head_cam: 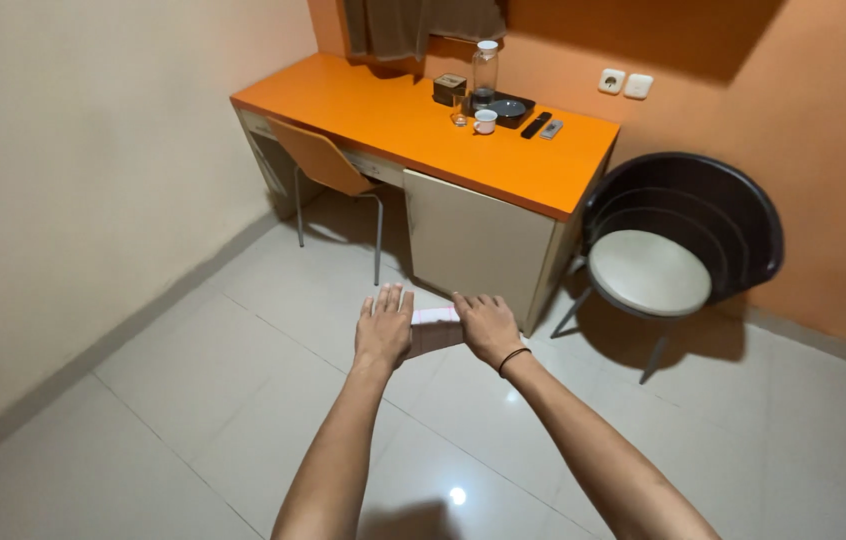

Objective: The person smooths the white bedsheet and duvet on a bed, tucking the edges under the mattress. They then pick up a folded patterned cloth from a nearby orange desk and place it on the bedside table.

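Both arms reached straight out over the pale tiled floor [193, 400], backs of the hands up. The left hand [384, 327] and the right hand [488, 327] held a small, flat pinkish-white thing [436, 318] between them, one at each end; it looked like folded cloth or paper, though which one could not be told. Only a short strip of it showed in the gap between the hands, held in mid-air well above the tiles. Each grip was closed on its end of the pinkish-white thing, fingers stretched forward over the top and lying close together; the thumbs were hidden underneath. A thin black band [514, 357] sat round the right wrist.

Beyond the hands stood an orange-topped counter [393, 125] with cream fronts, set against an orange wall. At its far right end lay a dark tray [520, 104] carrying a tall clear jar [484, 72] and a dark round dish [508, 108]; a small dark box [449, 88] stood just to the left. A drinking glass [459, 110] and a white cup [485, 121] stood in front of the tray, close together. Two remote controls [543, 126] lay side by side just right of the tray. An orange chair [318, 160] was tucked under the counter's left part, and a round dark chair with a pale seat [649, 272] stood just beside the counter's right end. Two white wall sockets [625, 83] sat above
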